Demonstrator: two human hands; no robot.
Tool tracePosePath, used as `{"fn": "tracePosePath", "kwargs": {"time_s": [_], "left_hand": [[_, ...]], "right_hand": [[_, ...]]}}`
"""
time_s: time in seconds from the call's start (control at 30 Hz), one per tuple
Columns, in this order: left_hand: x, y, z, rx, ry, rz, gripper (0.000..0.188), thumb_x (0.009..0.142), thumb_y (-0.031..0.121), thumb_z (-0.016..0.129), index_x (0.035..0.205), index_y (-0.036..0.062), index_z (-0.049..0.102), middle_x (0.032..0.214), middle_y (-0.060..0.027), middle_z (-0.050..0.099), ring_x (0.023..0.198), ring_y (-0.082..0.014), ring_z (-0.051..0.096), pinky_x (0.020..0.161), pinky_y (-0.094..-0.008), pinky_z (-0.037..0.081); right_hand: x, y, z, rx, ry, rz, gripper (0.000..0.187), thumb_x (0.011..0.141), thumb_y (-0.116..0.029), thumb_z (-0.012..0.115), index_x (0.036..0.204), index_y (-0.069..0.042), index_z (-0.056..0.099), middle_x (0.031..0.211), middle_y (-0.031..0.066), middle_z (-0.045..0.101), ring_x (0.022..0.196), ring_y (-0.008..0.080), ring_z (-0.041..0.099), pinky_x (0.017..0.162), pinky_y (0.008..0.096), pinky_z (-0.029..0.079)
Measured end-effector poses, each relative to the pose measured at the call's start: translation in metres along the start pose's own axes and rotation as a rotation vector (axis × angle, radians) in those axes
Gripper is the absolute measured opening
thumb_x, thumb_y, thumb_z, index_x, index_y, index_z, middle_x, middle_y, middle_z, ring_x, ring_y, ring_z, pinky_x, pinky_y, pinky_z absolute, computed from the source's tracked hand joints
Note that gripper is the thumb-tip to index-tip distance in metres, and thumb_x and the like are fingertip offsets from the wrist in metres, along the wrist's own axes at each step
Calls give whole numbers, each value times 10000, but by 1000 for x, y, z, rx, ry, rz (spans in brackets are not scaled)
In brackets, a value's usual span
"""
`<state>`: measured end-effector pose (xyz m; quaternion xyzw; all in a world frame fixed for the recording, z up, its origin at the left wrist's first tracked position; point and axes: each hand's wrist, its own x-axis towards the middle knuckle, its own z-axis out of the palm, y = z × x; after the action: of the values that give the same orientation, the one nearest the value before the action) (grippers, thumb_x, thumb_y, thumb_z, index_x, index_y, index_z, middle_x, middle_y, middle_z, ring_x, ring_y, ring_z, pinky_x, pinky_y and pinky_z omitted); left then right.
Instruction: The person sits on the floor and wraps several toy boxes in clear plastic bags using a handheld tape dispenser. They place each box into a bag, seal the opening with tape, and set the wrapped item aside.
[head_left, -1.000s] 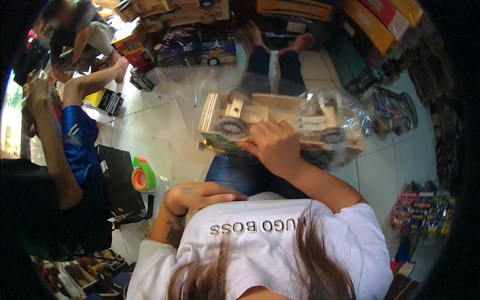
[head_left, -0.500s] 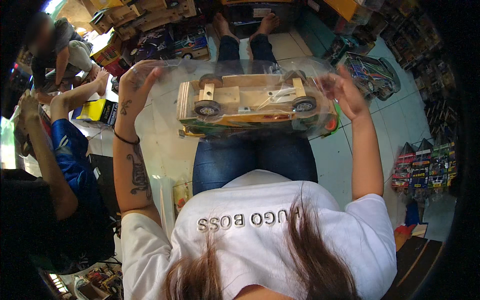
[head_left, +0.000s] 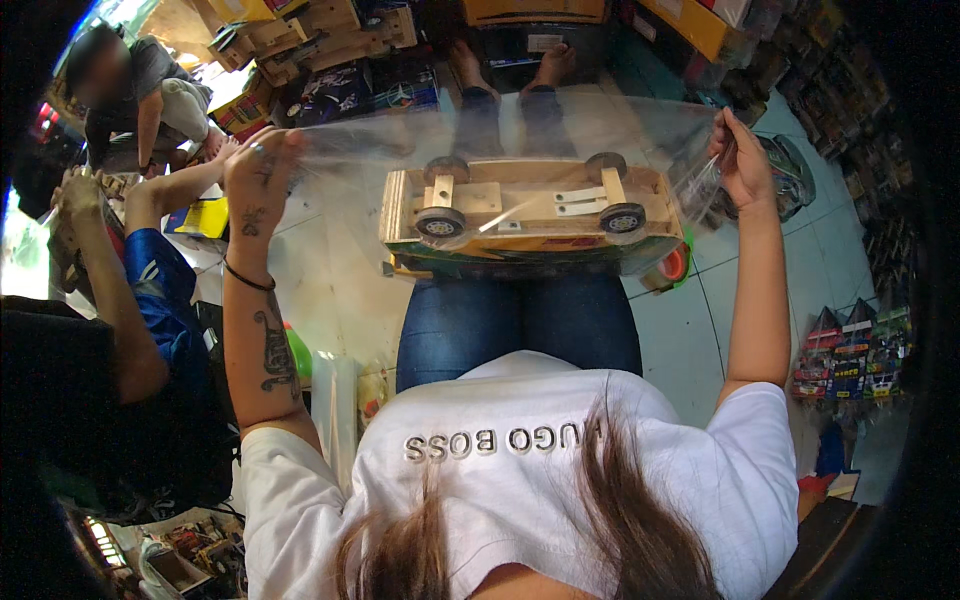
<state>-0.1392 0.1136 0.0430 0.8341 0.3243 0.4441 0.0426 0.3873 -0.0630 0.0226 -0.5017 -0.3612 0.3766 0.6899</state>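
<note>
A wooden toy truck (head_left: 483, 198) lies wheels up over my thighs, its bare wooden underside showing and its painted side in yellow and green toward me. Clear plastic film (head_left: 390, 140) spreads over and around it, pulled taut between my hands. Whether it is a bag or a loose sheet, I cannot tell. My left hand (head_left: 262, 165) is closed on the film's far left corner. At the far right, my right hand (head_left: 745, 165) pinches the opposite corner, fingers bunched. Neither hand touches the truck.
At the left, a person (head_left: 165, 330) in blue shorts sits close beside me; another person (head_left: 150, 95) crouches farther back. Wrapped toy vehicles (head_left: 850, 350) stand on the tiled floor at the right. A red and green roll (head_left: 672, 265) lies beside the truck. Boxes (head_left: 535, 38) stand beyond my feet.
My hands have moved apart, the right one outward, and the film between them is stretched tighter. The truck shows slightly farther right and its underside is seen more squarely.
</note>
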Motion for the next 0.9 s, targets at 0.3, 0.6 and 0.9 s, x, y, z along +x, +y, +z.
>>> {"fn": "tracePosePath", "kwargs": {"time_s": [0.3, 0.6, 0.9], "left_hand": [[-19, -45, 6, -381, 199, -255, 363, 959, 275, 521, 770, -1, 659, 688, -25, 633, 653, -98, 557, 656, -245, 426], [62, 76, 89, -360, -7, 311, 1055, 543, 423, 877, 1341, -48, 373, 1336, -174, 471, 1224, -279, 463, 1041, -379, 343], [14, 152, 178, -1147, -152, -263, 177, 911, 146, 576, 977, -17, 594, 854, -70, 625, 821, -146, 572, 742, -286, 457]], "right_hand": [[12, -114, 77, -637, 268, -831, 353, 959, -353, 503, 782, -79, 640, 641, -11, 532, 552, 95, 465, 522, 246, 359], [20, -129, 258, -1183, -596, -1254, 237, 891, -237, 584, 790, -39, 666, 610, 63, 578, 570, 180, 561, 562, 304, 459], [7, -35, 284, -1423, -770, -893, 404, 879, -390, 548, 731, -37, 678, 737, 179, 652, 714, 361, 648, 635, 452, 530]]}}
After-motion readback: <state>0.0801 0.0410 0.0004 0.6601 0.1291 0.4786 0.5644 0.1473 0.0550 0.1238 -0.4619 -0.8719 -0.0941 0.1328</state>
